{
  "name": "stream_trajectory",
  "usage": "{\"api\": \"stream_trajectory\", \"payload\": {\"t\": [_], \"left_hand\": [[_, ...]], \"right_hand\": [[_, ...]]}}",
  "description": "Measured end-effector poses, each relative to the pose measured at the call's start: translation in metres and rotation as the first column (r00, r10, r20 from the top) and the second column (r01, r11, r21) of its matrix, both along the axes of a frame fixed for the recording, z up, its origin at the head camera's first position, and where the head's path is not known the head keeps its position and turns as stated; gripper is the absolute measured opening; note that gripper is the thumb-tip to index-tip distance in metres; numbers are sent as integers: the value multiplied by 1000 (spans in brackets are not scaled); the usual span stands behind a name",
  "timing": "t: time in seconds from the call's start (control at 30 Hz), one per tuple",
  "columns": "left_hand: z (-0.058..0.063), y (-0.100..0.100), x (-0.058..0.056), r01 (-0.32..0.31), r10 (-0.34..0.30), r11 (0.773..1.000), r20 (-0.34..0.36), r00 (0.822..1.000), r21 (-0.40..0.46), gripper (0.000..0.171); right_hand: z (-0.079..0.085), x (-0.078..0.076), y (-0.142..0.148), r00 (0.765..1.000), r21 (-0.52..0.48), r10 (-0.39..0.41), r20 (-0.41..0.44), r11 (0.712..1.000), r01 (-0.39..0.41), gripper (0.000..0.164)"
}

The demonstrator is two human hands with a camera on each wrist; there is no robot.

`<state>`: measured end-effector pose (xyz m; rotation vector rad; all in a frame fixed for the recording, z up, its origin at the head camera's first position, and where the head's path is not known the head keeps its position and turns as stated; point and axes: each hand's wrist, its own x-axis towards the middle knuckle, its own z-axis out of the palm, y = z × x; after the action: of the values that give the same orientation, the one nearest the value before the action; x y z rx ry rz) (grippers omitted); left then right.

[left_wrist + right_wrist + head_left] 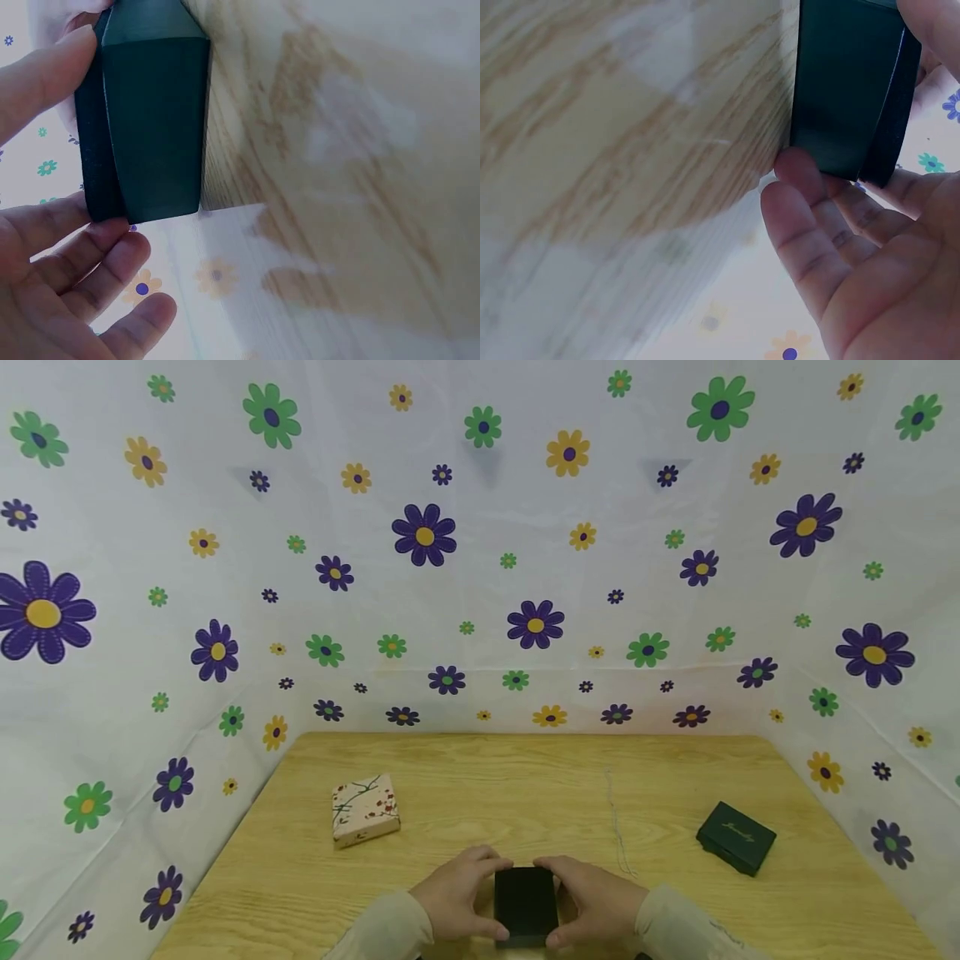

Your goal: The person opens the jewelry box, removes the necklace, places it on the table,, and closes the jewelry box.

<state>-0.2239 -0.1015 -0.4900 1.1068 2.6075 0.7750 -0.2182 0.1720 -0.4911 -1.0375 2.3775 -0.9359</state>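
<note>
On the table in front of me sits a small dark green box (523, 941) with a black layer (525, 897) on top. My left hand (461, 897) grips its left side, thumb at the near corner and index finger at the far one. From the other side my right hand (596, 897) holds it the same way. In the left wrist view the thumb (64, 64) presses the black layer's edge above the green side (157, 131). The right wrist view shows fingertips (799, 169) at the box's far lower edge.
A thin silver chain (617, 827) lies stretched out beyond my right hand. Farther right is a dark green box lid or box (737, 837) marked "Jewelry". A cream box with a floral print (366, 810) stands at the left. Flowered sheets (487, 527) wall the table's back and sides.
</note>
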Motion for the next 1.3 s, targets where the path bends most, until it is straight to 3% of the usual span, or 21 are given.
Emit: {"api": "stream_trajectory", "payload": {"t": [0.27, 0.57, 0.83, 1.3], "left_hand": [[-2, 1, 0, -3, 3, 1000, 21, 1000, -2, 81], [-3, 0, 4, 3, -3, 1000, 45, 999, -12, 79], [-2, 0, 5, 9, -8, 1000, 27, 1000, -30, 77], [-3, -1, 9, 9, -9, 993, 7, 1000, -114, 84]], "right_hand": [[1, 0, 0, 999, 61, 12, -46, 998, -9, 89], [2, 1, 1, 1000, 93, 17, -16, 996, -16, 91], [2, 2, 1, 999, 56, 17, 29, 998, -18, 79], [1, 0, -1, 1000, 117, 3, 3, 993, -3, 86]]}}
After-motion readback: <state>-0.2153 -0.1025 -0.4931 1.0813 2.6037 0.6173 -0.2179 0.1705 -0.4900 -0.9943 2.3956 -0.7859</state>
